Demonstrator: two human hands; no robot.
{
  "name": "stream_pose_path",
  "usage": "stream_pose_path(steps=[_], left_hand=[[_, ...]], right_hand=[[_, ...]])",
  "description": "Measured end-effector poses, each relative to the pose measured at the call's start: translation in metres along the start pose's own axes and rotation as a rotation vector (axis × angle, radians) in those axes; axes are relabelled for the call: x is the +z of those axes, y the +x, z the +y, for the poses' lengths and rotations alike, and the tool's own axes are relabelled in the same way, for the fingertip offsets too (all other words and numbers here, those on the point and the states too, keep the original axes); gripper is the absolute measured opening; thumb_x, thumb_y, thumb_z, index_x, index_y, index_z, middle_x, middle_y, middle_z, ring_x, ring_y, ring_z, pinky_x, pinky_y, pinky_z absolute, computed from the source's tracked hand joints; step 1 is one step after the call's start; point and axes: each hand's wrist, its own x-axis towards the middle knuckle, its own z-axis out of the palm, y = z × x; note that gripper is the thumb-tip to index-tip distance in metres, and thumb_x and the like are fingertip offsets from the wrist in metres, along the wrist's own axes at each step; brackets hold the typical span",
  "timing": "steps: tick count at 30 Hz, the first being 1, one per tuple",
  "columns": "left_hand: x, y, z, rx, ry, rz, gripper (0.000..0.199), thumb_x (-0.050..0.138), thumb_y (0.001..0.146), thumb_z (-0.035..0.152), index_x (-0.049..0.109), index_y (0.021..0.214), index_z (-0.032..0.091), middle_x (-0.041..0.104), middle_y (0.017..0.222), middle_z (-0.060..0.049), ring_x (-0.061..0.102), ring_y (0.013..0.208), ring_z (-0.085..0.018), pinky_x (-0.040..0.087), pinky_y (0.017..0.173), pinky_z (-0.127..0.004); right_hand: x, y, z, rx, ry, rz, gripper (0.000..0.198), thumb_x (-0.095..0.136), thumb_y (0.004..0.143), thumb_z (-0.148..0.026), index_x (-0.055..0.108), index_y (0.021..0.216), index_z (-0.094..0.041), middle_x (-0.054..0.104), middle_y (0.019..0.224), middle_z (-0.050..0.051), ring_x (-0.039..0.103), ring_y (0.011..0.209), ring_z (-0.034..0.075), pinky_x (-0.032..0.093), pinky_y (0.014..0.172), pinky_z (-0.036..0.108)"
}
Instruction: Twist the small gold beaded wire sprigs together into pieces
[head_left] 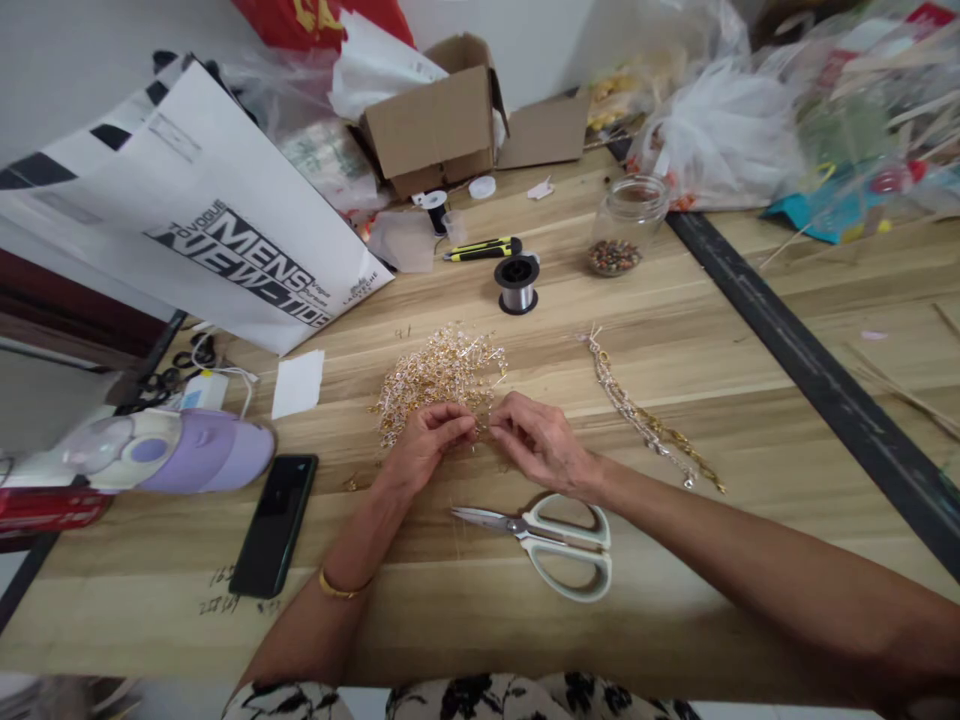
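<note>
My left hand (433,442) is closed in a pinch at the front edge of a pile of small gold and clear beaded pieces (431,378). Beside it, my right hand (536,440) pinches too, its fingertips a short gap from the left ones. Something tiny shows between the two hands, too small to name. Below them lies a pair of scissors (540,535) with white handles, blades pointing left. Gold and silver chains (637,410) lie right of my right hand. A spool of clear line (517,285) stands behind the hands.
A yellow-black utility knife (484,249) and a glass jar with beads (626,235) stand farther back. To the left are a phone (274,525), a purple bottle (217,450) and a white paper bag (217,210). A cardboard box (431,125) and plastic bags (727,130) line the back.
</note>
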Motion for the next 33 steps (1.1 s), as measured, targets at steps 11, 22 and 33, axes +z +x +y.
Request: stream_pose_path(steps=[11,22,33], left_hand=[[-0.0019,0.0005,-0.0018,0.013,0.016,-0.002,0.023,0.082,0.058,0.028,0.069,0.069,0.013,0.065,0.061,-0.001,0.056,0.058,-0.009,0.042,0.059,-0.021],[0.0000,-0.0009,-0.0005,0.053,0.092,-0.029,0.019,0.079,0.062,0.028,0.069,0.069,0.014,0.064,0.061,0.001,0.054,0.058,-0.008,0.041,0.060,-0.021],[0.0003,-0.0026,0.0011,0.085,0.184,-0.010,0.018,0.077,0.064,0.030,0.070,0.071,0.015,0.063,0.062,0.001,0.052,0.058,-0.009,0.040,0.061,-0.021]], right_hand=[[0.0006,-0.0003,0.0009,-0.003,-0.019,-0.007,0.006,0.048,0.089,-0.015,0.053,0.086,-0.017,0.054,0.075,0.003,0.048,0.063,0.012,0.040,0.057,0.024],[0.0012,-0.0007,0.0024,-0.001,-0.039,-0.014,0.006,0.049,0.089,-0.015,0.053,0.084,-0.017,0.053,0.074,0.002,0.047,0.064,0.012,0.038,0.057,0.023],[0.0017,-0.0007,0.0038,-0.003,-0.038,-0.002,0.006,0.050,0.089,-0.015,0.055,0.086,-0.017,0.054,0.075,0.002,0.048,0.062,0.012,0.039,0.056,0.023]])
